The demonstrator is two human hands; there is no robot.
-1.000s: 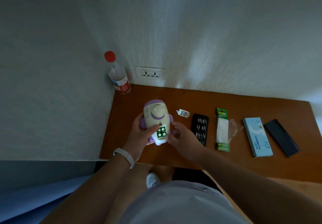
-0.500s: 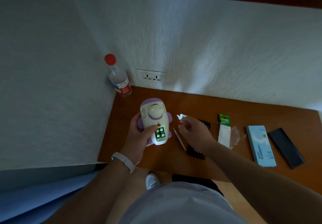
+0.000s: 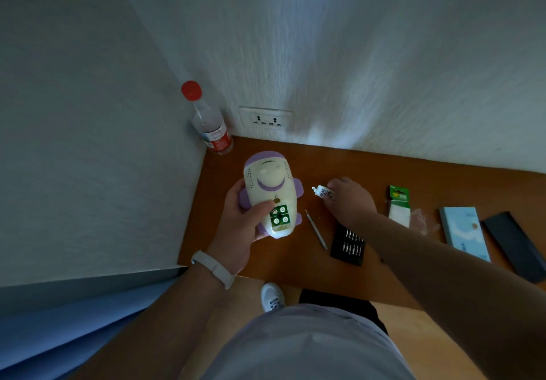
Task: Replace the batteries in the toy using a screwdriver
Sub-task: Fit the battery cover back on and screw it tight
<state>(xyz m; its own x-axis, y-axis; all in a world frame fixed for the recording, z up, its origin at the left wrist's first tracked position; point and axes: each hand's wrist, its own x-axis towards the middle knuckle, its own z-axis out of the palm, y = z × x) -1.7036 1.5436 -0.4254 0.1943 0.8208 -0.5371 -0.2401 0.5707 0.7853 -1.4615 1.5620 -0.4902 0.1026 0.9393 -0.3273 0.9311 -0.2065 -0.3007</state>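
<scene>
Noting the change: my right hand point(image 3: 348, 199) has left the toy point(image 3: 270, 193) and gone to the cover point(image 3: 321, 192), centre frame; the screwdriver point(image 3: 316, 230) lies just below. Batteries point(image 3: 279, 215) sit in place, so I judge closing up comes next. Left hand point(image 3: 239, 226) clasps the toy, centre-left. Right hand touches the cover; pinched or not, I cannot tell.

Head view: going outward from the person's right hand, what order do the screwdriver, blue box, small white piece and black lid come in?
1. small white piece, at the right hand's fingertips.
2. screwdriver, just left of the hand, on the table.
3. blue box, off to the right.
4. black lid, farthest right.
</scene>
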